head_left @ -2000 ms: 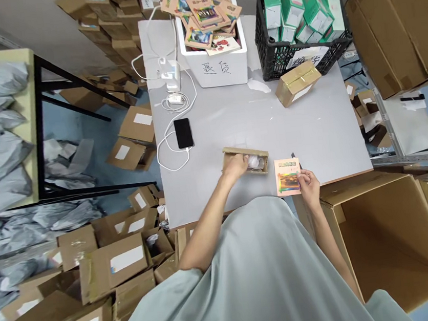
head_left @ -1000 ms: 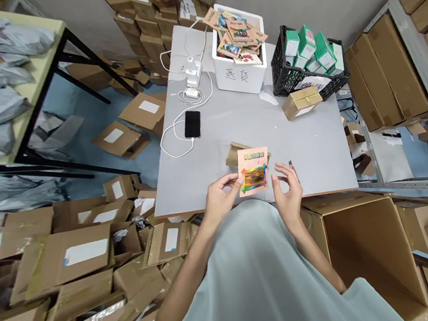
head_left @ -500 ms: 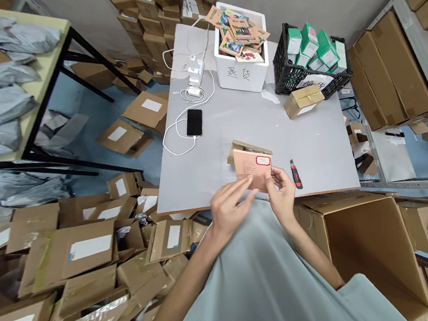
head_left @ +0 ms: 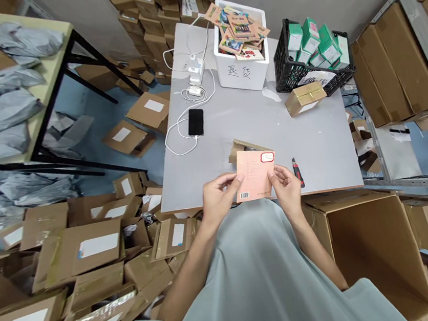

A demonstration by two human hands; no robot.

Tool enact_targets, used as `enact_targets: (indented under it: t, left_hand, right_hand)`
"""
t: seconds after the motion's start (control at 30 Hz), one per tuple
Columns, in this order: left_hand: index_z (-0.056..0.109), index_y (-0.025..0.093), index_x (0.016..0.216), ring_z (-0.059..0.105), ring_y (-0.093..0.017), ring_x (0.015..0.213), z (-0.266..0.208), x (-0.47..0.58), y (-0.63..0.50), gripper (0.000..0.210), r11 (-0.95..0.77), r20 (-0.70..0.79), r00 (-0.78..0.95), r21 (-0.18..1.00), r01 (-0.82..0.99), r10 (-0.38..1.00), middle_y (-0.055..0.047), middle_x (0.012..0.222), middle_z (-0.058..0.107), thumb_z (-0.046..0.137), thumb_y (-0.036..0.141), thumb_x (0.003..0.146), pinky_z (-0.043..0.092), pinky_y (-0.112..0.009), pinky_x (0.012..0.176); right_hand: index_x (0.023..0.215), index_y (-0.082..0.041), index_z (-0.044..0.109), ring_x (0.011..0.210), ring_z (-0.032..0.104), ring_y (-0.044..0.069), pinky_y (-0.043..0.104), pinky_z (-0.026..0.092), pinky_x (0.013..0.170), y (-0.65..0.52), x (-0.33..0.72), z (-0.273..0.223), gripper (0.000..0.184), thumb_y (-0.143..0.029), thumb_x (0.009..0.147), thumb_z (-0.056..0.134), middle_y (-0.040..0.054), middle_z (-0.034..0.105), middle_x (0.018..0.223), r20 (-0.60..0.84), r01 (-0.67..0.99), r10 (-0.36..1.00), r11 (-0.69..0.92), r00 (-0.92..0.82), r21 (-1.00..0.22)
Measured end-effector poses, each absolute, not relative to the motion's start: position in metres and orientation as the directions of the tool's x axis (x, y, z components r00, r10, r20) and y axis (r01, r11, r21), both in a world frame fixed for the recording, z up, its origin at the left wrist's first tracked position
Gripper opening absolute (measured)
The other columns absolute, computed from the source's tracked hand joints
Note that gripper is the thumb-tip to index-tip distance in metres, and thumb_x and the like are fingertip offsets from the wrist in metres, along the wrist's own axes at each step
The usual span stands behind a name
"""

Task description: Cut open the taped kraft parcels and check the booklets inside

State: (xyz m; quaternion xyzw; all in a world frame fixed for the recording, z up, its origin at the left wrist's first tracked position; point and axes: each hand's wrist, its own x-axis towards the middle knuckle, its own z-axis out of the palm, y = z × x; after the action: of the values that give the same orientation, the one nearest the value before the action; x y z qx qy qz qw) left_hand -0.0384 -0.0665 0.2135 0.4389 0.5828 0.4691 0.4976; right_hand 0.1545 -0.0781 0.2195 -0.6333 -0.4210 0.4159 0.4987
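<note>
Between my two hands is a flat pink-orange packet (head_left: 255, 176) with a barcode at its lower left and a red-outlined label at its upper right. My left hand (head_left: 220, 193) pinches its left edge. On the right edge, the thumb and fingers of my right hand (head_left: 285, 186) are closed. An opened small cardboard box (head_left: 236, 150) lies on the table just behind the packet, which partly covers it. To the right of my right hand rests a red and black utility knife (head_left: 298, 172).
On the grey table (head_left: 186, 184) are a phone (head_left: 195, 122) with white cables, a white bin (head_left: 243, 77) of packets, a black crate (head_left: 285, 72) of green boxes and a small carton (head_left: 305, 98). A large open carton (head_left: 374, 250) stands front right; cartons (head_left: 96, 246) pile up at left.
My left hand has moved from in front of the packet to its left edge. The packet now faces me more squarely, with its barcode showing.
</note>
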Motion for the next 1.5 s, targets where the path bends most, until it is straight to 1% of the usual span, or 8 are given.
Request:
enact_targets:
  t: [0.2, 0.43, 0.57, 0.67, 0.87, 1.0, 1.3, 1.5]
  left_hand:
    - [0.087, 0.026, 0.085, 0.065, -0.019, 0.073, 0.222, -0.025, -0.066, 0.021, -0.01, 0.075, -0.225, 0.96, 0.28, 0.971, -0.003, 0.079, 0.08, 0.078, 0.043, 0.094, 0.056, -0.034, 0.072]
    - [0.091, 0.027, 0.101, 0.08, -0.021, 0.087, 0.232, -0.002, -0.079, 0.022, -0.038, 0.078, -0.151, 0.967, 0.253, 0.985, -0.004, 0.098, 0.086, 0.075, 0.04, 0.101, 0.066, -0.035, 0.084]
    - [0.089, 0.028, 0.119, 0.081, -0.026, 0.105, 0.226, -0.009, -0.076, 0.031, -0.066, 0.092, -0.092, 0.966, 0.252, 0.991, -0.007, 0.119, 0.087, 0.084, 0.048, 0.096, 0.065, -0.043, 0.101]
    - [0.086, 0.028, 0.128, 0.077, -0.026, 0.104, 0.216, -0.027, -0.064, 0.05, 0.023, 0.023, -0.156, 0.958, 0.286, 0.987, -0.01, 0.128, 0.084, 0.085, 0.062, 0.091, 0.064, -0.043, 0.096]
    - [0.087, 0.018, 0.096, 0.064, -0.019, 0.073, 0.201, -0.047, -0.047, 0.063, 0.326, -0.322, 0.092, 0.944, -0.041, 0.942, -0.008, 0.091, 0.081, 0.09, 0.077, 0.076, 0.052, -0.031, 0.064]
    - [0.082, 0.018, 0.087, 0.053, -0.014, 0.065, 0.201, -0.036, -0.051, 0.047, 0.298, -0.298, 0.019, 0.955, 0.001, 0.955, -0.001, 0.074, 0.069, 0.091, 0.064, 0.079, 0.045, -0.029, 0.063]
    - [0.077, 0.023, 0.078, 0.056, -0.018, 0.074, 0.2, -0.028, -0.058, 0.024, 0.013, 0.04, -0.146, 0.94, 0.342, 0.988, 0.0, 0.072, 0.064, 0.078, 0.043, 0.092, 0.046, -0.032, 0.075]
    - [0.078, 0.023, 0.084, 0.059, -0.019, 0.073, 0.199, -0.03, -0.056, 0.02, -0.071, 0.164, -0.204, 0.914, 0.399, 0.965, 0.0, 0.073, 0.068, 0.079, 0.038, 0.097, 0.049, -0.032, 0.073]
  right_hand:
    - [0.132, -0.029, 0.083, 0.131, 0.077, 0.031, 0.051, 0.062, 0.117, -0.092, 0.138, 0.23, 0.034, -0.043, 0.101, 0.076, 0.0086, 0.082, 0.139, 0.0, 0.277, 0.981, -0.055, 0.192, -0.959]
    - [0.132, -0.029, 0.084, 0.135, 0.076, 0.034, 0.052, 0.061, 0.12, -0.1, 0.123, 0.215, 0.041, -0.04, 0.092, 0.083, 0.0064, 0.083, 0.137, 0.011, 0.332, 0.979, -0.058, 0.202, -0.941]
    - [0.119, -0.027, 0.087, 0.107, 0.084, 0.03, 0.046, 0.07, 0.103, -0.094, 0.133, 0.22, 0.032, -0.049, 0.099, 0.074, 0.0047, 0.087, 0.119, -0.09, 0.182, 0.977, -0.126, 0.194, -0.975]
    - [0.113, -0.023, 0.087, 0.098, 0.084, 0.027, 0.04, 0.072, 0.09, -0.087, 0.145, 0.223, 0.039, -0.057, 0.098, 0.075, 0.0046, 0.087, 0.11, -0.188, -0.002, 0.97, -0.19, 0.156, -0.982]
    - [0.104, -0.02, 0.087, 0.076, 0.076, 0.02, 0.032, 0.065, 0.071, -0.08, 0.164, 0.219, 0.043, -0.059, 0.087, 0.086, 0.0043, 0.083, 0.091, -0.285, -0.109, 0.957, -0.278, 0.055, -0.954]
    - [0.098, -0.019, 0.086, 0.064, 0.069, 0.017, 0.028, 0.057, 0.059, -0.079, 0.164, 0.213, 0.045, -0.062, 0.085, 0.087, 0.0038, 0.081, 0.085, -0.291, -0.087, 0.951, -0.282, 0.102, -0.955]
    - [0.109, -0.02, 0.084, 0.094, 0.085, 0.03, 0.045, 0.072, 0.094, -0.082, 0.15, 0.211, 0.046, -0.063, 0.097, 0.073, 0.0094, 0.088, 0.105, -0.244, 0.009, 0.963, -0.246, 0.119, -0.969]
    - [0.137, -0.022, 0.081, 0.133, 0.078, 0.035, 0.055, 0.06, 0.121, -0.086, 0.143, 0.215, 0.048, -0.054, 0.104, 0.067, 0.0129, 0.08, 0.143, 0.005, 0.298, 0.932, -0.111, 0.363, -0.948]
